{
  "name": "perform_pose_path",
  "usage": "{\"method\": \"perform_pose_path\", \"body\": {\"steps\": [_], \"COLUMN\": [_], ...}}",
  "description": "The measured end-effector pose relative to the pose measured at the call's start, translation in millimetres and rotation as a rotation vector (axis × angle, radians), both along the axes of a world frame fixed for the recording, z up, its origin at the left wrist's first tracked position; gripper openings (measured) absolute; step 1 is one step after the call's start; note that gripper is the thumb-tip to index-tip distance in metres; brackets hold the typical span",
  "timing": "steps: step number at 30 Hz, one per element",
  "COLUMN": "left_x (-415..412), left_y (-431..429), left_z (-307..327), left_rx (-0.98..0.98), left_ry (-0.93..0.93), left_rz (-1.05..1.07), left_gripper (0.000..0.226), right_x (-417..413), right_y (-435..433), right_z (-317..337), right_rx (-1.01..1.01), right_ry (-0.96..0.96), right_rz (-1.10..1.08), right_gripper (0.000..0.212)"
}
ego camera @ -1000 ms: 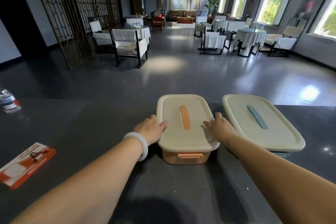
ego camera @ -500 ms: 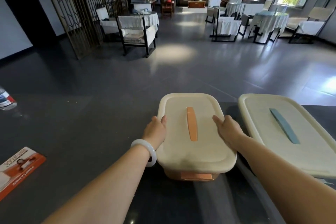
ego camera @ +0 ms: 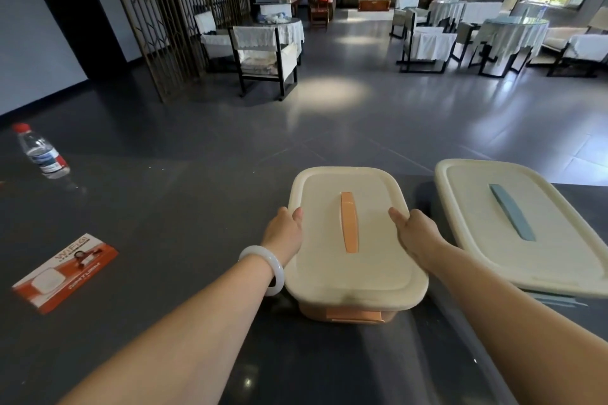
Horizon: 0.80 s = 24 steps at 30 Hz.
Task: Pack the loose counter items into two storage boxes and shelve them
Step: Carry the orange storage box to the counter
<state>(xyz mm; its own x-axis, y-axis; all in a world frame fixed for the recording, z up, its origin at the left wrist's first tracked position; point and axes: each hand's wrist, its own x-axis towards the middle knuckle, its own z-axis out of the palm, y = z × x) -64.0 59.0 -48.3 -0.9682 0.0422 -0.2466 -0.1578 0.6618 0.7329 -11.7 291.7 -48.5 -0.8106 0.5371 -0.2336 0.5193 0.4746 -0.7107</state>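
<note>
A second ago your two grips lay by the near corners of the lid, with the fingers resting on top. Now the left grip [ego camera: 284, 233] and the right grip [ego camera: 418, 235] have moved further along the long sides of the orange box [ego camera: 329, 273] and hold it between them. Each thumb lies on the lid edge, and the other fingers go down over the rim, where they are hidden. I judge this is the hold for lifting it and carrying it to the shelf. Whether the box has already left the surface [ego camera: 164, 214], I cannot tell.

The box is directly between the grips. Its cream lid is fully on and looks flat, an orange handle [ego camera: 348, 222] runs down the middle, and an orange latch [ego camera: 355, 314] shows at the near end. The blue-handled box [ego camera: 477, 233], also closed, stands just outside the right grip. Well away from the left grip, a water bottle [ego camera: 41, 151] and a red card [ego camera: 65, 273] are on the surface, not yet packed.
</note>
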Motion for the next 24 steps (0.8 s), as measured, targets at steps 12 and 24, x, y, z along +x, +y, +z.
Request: {"method": "perform_pose_path", "body": {"steps": [12,24], "left_x": [63.8,116.5], "left_y": [-46.3,-162.7], "left_z": [10.3,9.7], "left_rx": [-0.012,-0.051], "left_ry": [0.037,0.003], "left_rz": [0.023,0.121], "left_gripper": [0.041,0.044], "right_x": [56.3,80.5], "right_y": [-34.4,-144.6], "right_z": [9.3,-6.5], "right_rx": [-0.004,0.003], "right_ry": [0.030,0.033], "right_rz": [0.078,0.212], "right_gripper": [0.050,0.052]}}
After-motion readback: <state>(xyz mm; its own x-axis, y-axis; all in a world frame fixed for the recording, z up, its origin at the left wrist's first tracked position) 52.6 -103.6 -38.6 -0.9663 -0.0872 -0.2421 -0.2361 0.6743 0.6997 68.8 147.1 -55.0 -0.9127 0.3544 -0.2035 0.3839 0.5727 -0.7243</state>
